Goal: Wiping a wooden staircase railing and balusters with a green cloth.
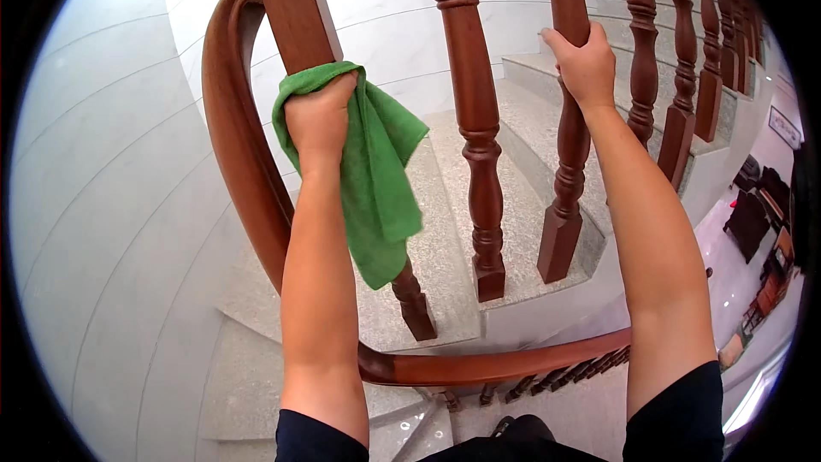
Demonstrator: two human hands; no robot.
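Note:
My left hand [319, 117] grips a green cloth [385, 167] wrapped about a square-topped wooden baluster [300, 19]. The cloth's loose end hangs down and hides most of that baluster; its turned foot shows below on the stair tread. My right hand [587, 67] is closed around another turned wooden baluster [571, 141], with the thumb on its near left side. Between my hands stands one more turned baluster [474, 77], untouched.
A curved wooden handrail [224, 96] bends past my left forearm, and a lower handrail [500, 359] crosses before my body. Speckled stone stair treads [449, 205] rise to the right beside further balusters [641, 45]. At far right, a room with furniture [770, 231] lies below.

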